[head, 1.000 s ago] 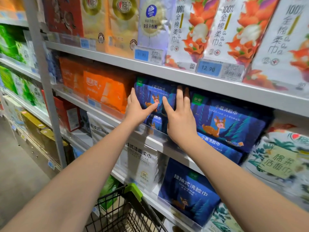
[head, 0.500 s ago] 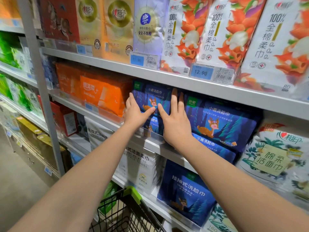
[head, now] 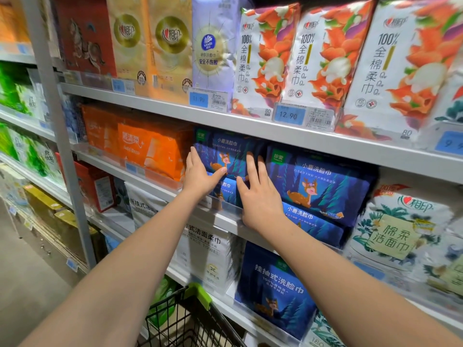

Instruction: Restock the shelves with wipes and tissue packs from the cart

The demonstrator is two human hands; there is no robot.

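While the left hand and right hand lie flat, fingers straight and gripping nothing, they press a glossy, pillowy blue deer-print pack just right of the crinkled orange packs, with scant room overhead.

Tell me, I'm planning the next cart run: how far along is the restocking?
Done: the neighbouring stack of blue deer-print packs sits on the grey middle shelf. In hand: left hand and right hand press flat on the upper blue deer-print pack beside it. Left: what remains in the black wire cart is hidden.
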